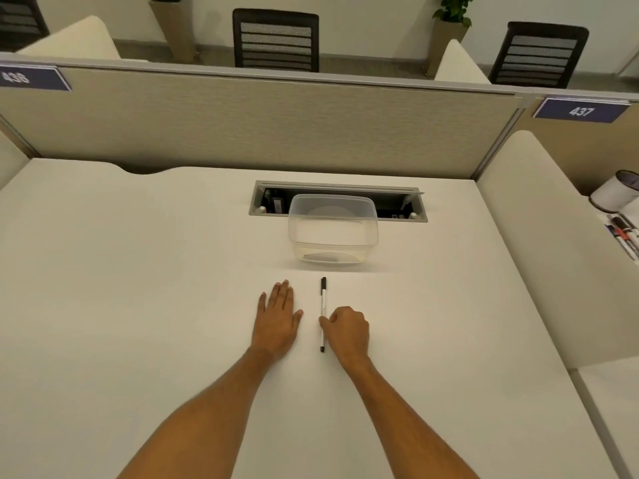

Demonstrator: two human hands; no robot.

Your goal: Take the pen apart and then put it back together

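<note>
Pen, white-barrelled with black cap and black tip, lying whole on the worktop, about midway between its left and right edges and nearer the front edge than the back. Long axis running front to back, capped end pointing toward the back edge. Right hand curled beside the barrel, fingertips touching its lower half from the right; whether actually pinching it or only resting against it, cannot tell. Left hand flat and open, palm down on the worktop, fingers together, just left of the pen and apart from it. Both forearms bare, reaching in from the front edge. Clear plastic container, lidless and with nothing in it, just behind the pen's capped end, standing partly over the front lip of the cable tray sunk near the back edge. Beige partition along the back edge.
</note>
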